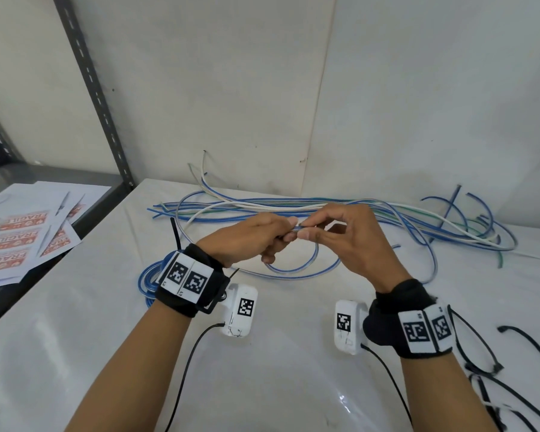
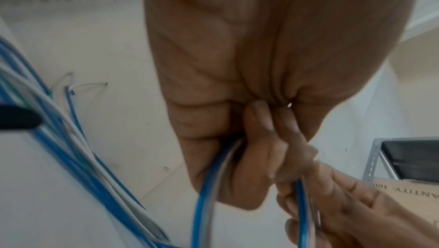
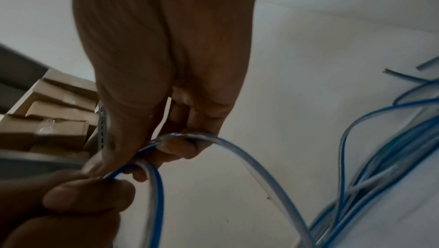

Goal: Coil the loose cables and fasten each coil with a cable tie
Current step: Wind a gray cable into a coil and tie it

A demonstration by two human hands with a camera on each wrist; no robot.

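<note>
Both hands are up over the white worktop (image 1: 262, 353), and the left hand (image 1: 247, 238) and right hand (image 1: 353, 241) each pinch the same blue cable (image 1: 296, 269) where they meet. Its loop hangs under the hands. The loose cables (image 1: 325, 204) lie sideways behind that loop, by the wall.

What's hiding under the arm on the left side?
Under the left wrist band lies a blue cable coil on the white table, with a black cable tie sticking up. Only the coil's left edge shows; the rest is covered by the band.
</note>
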